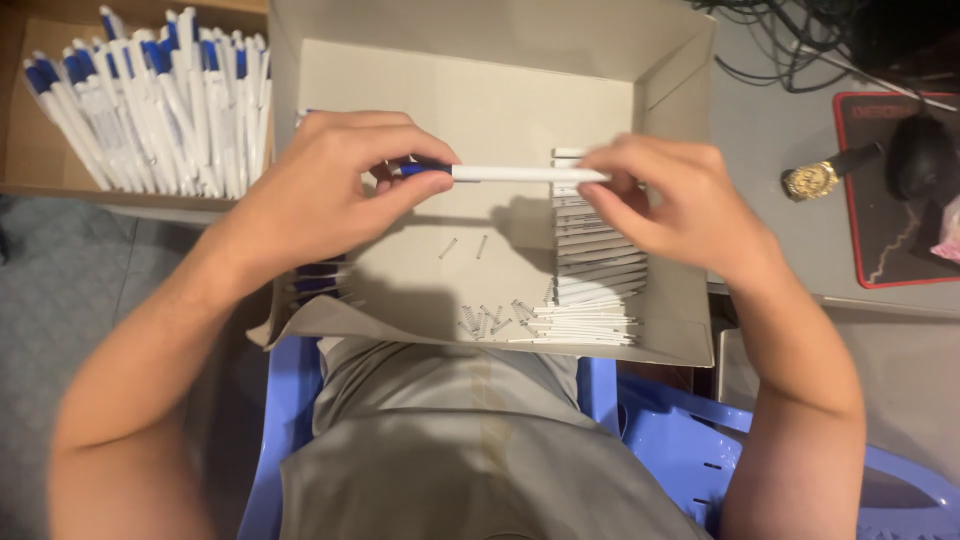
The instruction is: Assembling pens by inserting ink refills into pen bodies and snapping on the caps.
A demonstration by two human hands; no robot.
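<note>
While I look down past the grey shirt [450, 440] and blue plastic chair [690, 450], the nearest bits sit in the cardboard box [660, 340] on the lap: loose small springs [485, 322] and thin white refills [585, 330] along the near edge, w/ a stack of white barrels [600, 260] just behind on the right side. Above the box middle I see the pen [510, 174], horizontal, white body w/ blue end, held between both hands. Left hand [320, 195] has its fingers [425, 160] pinched shut on the blue end, thumb underneath. Right hand [670, 200] has fingers [600, 165] closed round the white end, tips touching it, rest of hand curled loosely. Two stray springs [465, 246] lie on the box floor below the pen. Farther off, top left, a second box [30, 150] packed w/ finished white-and-blue pens [165, 100]. Far right on the worktop [770, 130]: a gold wristwatch [815, 180], a black mouse [920, 155] on a red-edged pad [880, 250], cables [780, 40] beyond.
</note>
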